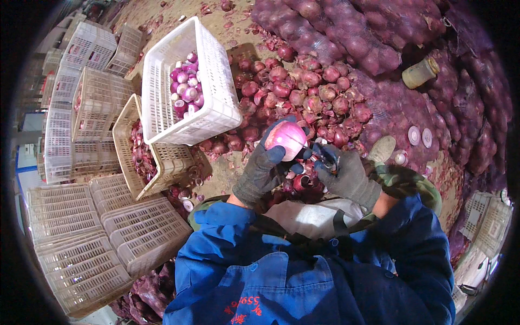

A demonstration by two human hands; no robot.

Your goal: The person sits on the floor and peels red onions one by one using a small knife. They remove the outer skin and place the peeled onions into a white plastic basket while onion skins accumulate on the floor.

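Observation:
My left hand (262, 172), in a dark coated work glove, holds a large red onion (286, 140) in front of me. The onion's skin is partly off, showing a shiny pink-purple surface. Close to its right side, my gloved right hand (349, 172) is curled around a small hand tool (327, 158), mostly hidden by the fingers; its exact kind is unclear. Below both hands, onion peelings (302, 183) lie by a whitish cloth (308, 217) over my lap. Beyond the hands spreads a heap of unpeeled red onions (300, 89).
A white plastic crate (233, 109) with peeled onions stands at the left, beside a tan crate (126, 122) of skins. Stacked crates (65, 207) line the far left. Mesh sacks of onions (365, 32) fill the upper right, with a jar (420, 73) on them. Onion slices (414, 135) lie right.

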